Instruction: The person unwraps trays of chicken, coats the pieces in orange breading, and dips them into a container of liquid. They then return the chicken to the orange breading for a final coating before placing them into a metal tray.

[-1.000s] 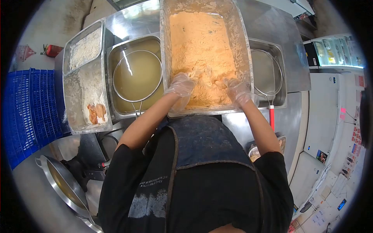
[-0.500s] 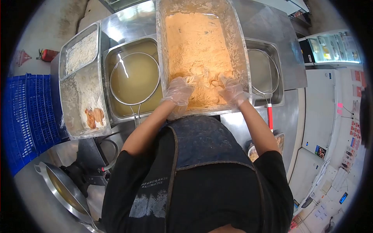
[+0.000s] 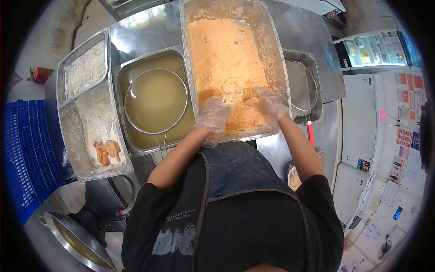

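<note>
Both my hands wear clear plastic gloves and work in the near end of a deep metal tray [image 3: 282,68] of orange seasoned flour [image 3: 222,54]. My left hand [image 3: 215,112] is at the left side, its fingers closed around a floured chicken piece [image 3: 232,96]. From the right, my right hand [image 3: 271,103] has its fingers curled about another floured piece [image 3: 249,96]. Flour coats the pieces and partly hides the fingertips, so their outlines are hard to make out.
Left of the flour tray, a round strainer [image 3: 186,102] sits in a pan of yellowish liquid [image 3: 156,106]. Beyond it, a tray [image 3: 86,122] holds white flour and raw chicken pieces [image 3: 107,152]. A red-handled strainer [image 3: 310,133] rests in the right pan [image 3: 317,68]. Blue crates [image 3: 34,149] stand far left.
The view has shifted slightly. My hands remain in the orange flour and have drawn a little closer together, with the pieces between them moved slightly.
</note>
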A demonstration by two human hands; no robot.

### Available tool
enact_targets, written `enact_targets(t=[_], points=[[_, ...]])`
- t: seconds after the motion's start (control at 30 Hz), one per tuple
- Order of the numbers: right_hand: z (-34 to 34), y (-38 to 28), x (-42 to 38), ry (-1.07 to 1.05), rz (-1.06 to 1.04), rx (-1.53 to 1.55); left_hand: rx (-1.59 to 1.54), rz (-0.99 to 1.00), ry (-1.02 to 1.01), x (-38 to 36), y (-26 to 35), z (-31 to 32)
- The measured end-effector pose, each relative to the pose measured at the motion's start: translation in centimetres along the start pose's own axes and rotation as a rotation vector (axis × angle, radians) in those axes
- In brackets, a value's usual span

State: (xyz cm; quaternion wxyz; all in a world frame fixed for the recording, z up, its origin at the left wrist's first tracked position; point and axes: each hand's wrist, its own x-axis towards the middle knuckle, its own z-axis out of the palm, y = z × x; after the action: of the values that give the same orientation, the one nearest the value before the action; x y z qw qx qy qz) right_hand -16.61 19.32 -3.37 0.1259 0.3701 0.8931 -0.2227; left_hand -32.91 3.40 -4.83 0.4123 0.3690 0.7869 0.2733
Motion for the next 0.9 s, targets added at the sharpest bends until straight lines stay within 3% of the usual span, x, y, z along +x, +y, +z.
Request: enact_targets(t=[0.1, 0.23, 0.3, 0.43, 0.5, 0.53, 0.6, 0.63, 0.7, 0.83, 0.9], points=[[1.7, 0.9, 1.2, 0.020, -0.146, -0.105, -0.065, 0.039, 0.019, -0.3, 0.3, -0.2], [2.0, 0.6, 1.3, -0.112, -0.053, -0.024, -0.060, 0.056, 0.036, -0.3, -0.1, 0.1], [4.7, 4.6, 2.2, -0.046, -0.178, -0.334, -0.019, 0.001, -0.051, -0.2, 0.2, -0.3], [1.7, 4.2, -1.1, -0.001, -0.130, -0.434, 0.020, -0.044, -0.060, -0.7, 1.4, -1.4], [1.1, 4.7, -3.0, 0.231, -0.207, -0.469, -0.012, -0.046, -0.011, -1.2, 1.6, -1.5], [-0.1, 3.5, -4.0, 0.232, -0.206, -0.465, -0.008, -0.047, -0.012, -1.4, 1.6, -1.4], [-3.0, 0.3, -4.9, 0.418, -0.114, 0.074, -0.066, -0.061, -0.015, -1.3, 1.4, -1.4], [-1.9, 1.9, -3.8, 0.429, -0.122, 0.083, -0.054, -0.058, -0.003, -1.0, 1.5, -1.6], [2.7, 5.9, -2.3, 0.393, -0.172, -0.249, -0.059, -0.133, -0.032, -1.1, 1.2, -1.1], [2.1, 5.8, -1.2, 0.545, -0.201, -0.076, 0.008, 0.082, 0.125, -1.1, 1.6, -0.9], [-1.4, 3.5, -3.6, 0.330, -0.087, -0.011, 0.051, -0.136, 0.108, -1.3, 1.7, -0.6]])
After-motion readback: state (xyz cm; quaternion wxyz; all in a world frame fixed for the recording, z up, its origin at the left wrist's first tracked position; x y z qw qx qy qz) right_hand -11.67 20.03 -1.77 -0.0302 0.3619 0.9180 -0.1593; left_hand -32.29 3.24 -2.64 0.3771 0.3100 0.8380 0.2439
